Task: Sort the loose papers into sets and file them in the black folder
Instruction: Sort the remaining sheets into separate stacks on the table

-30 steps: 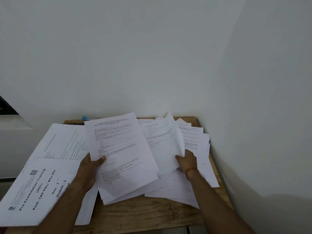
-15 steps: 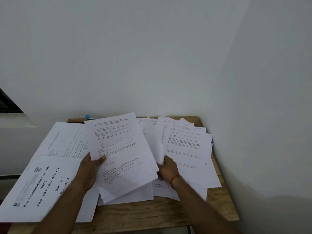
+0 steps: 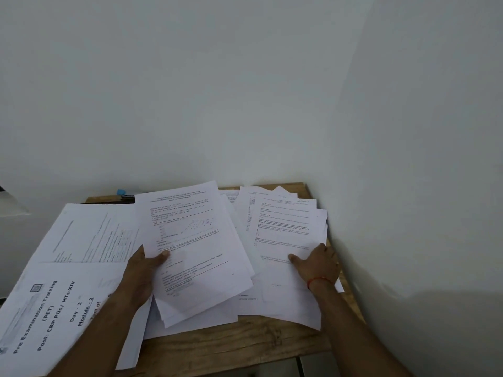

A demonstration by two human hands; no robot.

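My left hand (image 3: 141,273) grips a stack of printed sheets (image 3: 196,248) by its left edge, thumb on top, raised a little over the table. A graph is printed on the top sheet. My right hand (image 3: 317,263) rests on a loose pile of text pages (image 3: 283,229) at the right side of the table, thumb out to the left. I cannot tell whether its fingers curl under the pile's edge. More white sheets (image 3: 206,314) lie under both. No black folder is in view.
A small wooden table (image 3: 245,346) stands in a corner, white walls behind and close on the right. A large booklet titled "Pre Examination Training" (image 3: 51,308) overhangs the left side. A small blue object (image 3: 121,191) lies at the back edge.
My right hand let down the sheet it was lifting and slid right, from the middle of the pages to the right pile. My left hand kept its stack still.
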